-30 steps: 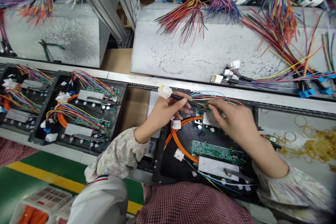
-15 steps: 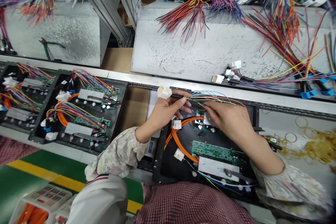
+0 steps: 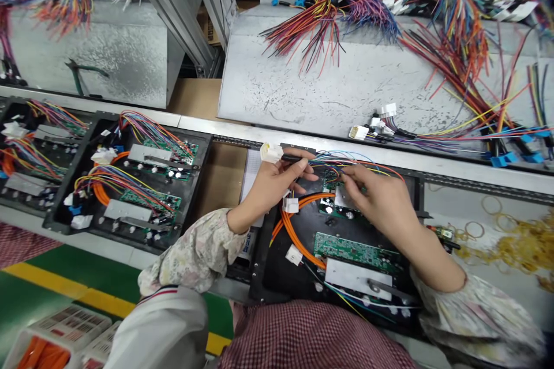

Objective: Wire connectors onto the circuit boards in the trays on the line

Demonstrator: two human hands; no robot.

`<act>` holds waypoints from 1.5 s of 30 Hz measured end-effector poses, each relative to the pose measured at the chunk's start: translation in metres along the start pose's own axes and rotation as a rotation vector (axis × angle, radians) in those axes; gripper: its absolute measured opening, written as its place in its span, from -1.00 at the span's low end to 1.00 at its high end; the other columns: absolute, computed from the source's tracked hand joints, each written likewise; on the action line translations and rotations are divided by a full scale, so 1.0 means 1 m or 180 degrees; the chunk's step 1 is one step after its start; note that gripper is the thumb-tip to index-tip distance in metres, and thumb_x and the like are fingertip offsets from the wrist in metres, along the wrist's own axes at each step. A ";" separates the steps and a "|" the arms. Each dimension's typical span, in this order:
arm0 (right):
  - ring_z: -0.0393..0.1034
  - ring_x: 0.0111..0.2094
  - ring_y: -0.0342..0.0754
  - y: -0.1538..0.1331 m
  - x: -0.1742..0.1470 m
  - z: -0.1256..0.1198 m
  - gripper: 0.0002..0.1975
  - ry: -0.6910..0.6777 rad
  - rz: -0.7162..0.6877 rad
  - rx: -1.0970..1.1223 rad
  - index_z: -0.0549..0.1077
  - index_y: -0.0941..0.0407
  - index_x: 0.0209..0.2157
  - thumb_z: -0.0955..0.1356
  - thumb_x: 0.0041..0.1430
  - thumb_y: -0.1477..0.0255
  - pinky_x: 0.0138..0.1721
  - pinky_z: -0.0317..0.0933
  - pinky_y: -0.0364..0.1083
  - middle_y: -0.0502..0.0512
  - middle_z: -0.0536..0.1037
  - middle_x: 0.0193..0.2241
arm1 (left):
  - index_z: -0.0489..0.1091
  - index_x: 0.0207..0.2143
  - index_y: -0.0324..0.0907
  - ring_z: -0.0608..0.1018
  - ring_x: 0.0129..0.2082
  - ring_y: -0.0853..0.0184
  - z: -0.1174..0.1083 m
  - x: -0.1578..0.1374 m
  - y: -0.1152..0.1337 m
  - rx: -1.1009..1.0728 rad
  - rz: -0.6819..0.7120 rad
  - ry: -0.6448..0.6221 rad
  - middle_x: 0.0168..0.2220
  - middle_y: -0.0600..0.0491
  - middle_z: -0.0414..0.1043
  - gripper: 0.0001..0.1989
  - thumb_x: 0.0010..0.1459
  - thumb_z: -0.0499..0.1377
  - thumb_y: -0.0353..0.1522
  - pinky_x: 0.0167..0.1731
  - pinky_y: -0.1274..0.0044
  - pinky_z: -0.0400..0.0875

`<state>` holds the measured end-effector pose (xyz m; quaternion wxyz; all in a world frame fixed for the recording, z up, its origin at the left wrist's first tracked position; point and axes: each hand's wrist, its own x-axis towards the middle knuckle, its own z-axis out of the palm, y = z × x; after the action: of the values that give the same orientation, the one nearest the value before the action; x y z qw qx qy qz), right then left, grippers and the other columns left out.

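Gripping 1 black sleeve (image 3: 292, 158) with the left hand (image 3: 277, 180), white connector (image 3: 271, 153) at its end, by the black tray (image 3: 279, 283)'s far left corner; pinching loose wires (image 3: 346, 154) with the right hand (image 3: 381, 189), beside the upper circuit board (image 3: 329, 184). Could mix up wires — from such close bunching — or snag orange cables (image 3: 289, 230) if tugged nearward.

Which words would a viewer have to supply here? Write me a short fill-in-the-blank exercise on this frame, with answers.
1. The left hand holds a black-sleeved wire harness ending in a boxy plastic connector coloured ____.
2. Inside the black rectangular tray, the thick curved cables are ____.
3. Thin yellow loops lie to that tray's ____ in the picture.

Missing words: white; orange; right.
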<state>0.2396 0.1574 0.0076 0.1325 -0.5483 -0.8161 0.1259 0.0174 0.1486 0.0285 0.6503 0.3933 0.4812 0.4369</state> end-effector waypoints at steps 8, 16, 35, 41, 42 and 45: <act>0.48 -0.50 -0.03 -0.001 0.001 0.003 -0.72 -0.0118 0.0058 0.0212 0.53 0.11 -0.18 0.23 0.28 0.32 -0.48 0.11 -0.11 0.08 0.62 -0.45 | 0.41 -0.18 -0.19 0.65 -0.29 0.32 -0.001 0.000 -0.001 0.0022 0.0001 0.0033 -0.37 0.08 0.44 -0.79 0.22 0.21 -0.25 -0.53 0.67 0.52; 0.46 -0.52 -0.04 -0.001 0.003 0.003 -0.68 -0.0125 -0.0129 0.0097 0.56 0.10 -0.19 0.21 0.31 0.29 -0.48 0.07 -0.11 0.09 0.62 -0.46 | 0.42 -0.17 -0.20 0.65 -0.30 0.33 -0.001 0.001 -0.001 -0.0074 -0.0025 0.0080 -0.37 0.07 0.46 -0.79 0.22 0.23 -0.26 -0.53 0.67 0.52; 0.48 -0.48 -0.06 -0.011 -0.001 -0.020 -0.68 0.0228 -0.0347 -0.0045 0.56 0.07 -0.15 0.24 0.36 0.24 -0.45 0.12 -0.10 0.07 0.65 -0.36 | 0.46 -0.13 -0.21 0.63 -0.28 0.30 -0.003 0.002 -0.005 -0.0027 0.0028 0.0064 -0.35 0.04 0.48 -0.73 0.20 0.24 -0.22 -0.52 0.63 0.51; 0.48 -0.44 0.00 -0.047 0.033 -0.029 -0.75 -0.0310 0.0016 -0.0621 0.53 0.13 -0.16 0.30 0.31 0.28 -0.51 -0.05 -0.09 0.13 0.63 -0.33 | 0.48 -0.06 -0.16 0.55 -0.23 0.32 -0.008 -0.002 -0.007 0.1310 0.0965 0.0365 -0.15 -0.03 0.44 -0.69 0.20 0.24 -0.20 -0.42 0.56 0.46; 0.48 -0.43 0.02 -0.050 0.040 -0.029 -0.76 -0.0515 0.0085 -0.0764 0.53 0.14 -0.20 0.29 0.32 0.31 -0.51 -0.09 -0.08 0.15 0.63 -0.33 | 0.47 -0.07 -0.17 0.53 -0.23 0.32 -0.010 -0.004 -0.006 0.1747 0.1288 0.0449 -0.14 -0.03 0.42 -0.68 0.18 0.26 -0.20 -0.36 0.52 0.46; 0.49 -0.35 0.11 -0.054 0.056 -0.025 -0.74 -0.0840 0.0241 -0.1004 0.54 0.16 -0.24 0.25 0.32 0.36 -0.47 -0.05 -0.08 0.24 0.61 -0.35 | 0.48 -0.13 -0.22 0.47 -0.20 0.25 -0.017 -0.010 -0.007 0.3108 0.1949 0.0200 -0.21 -0.04 0.41 -0.67 0.20 0.24 -0.16 -0.17 0.37 0.42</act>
<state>0.1819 0.1911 0.0537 -0.0678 -0.5713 -0.8148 0.0722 0.0009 0.1385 0.0208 0.2227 0.7560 0.5104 0.3440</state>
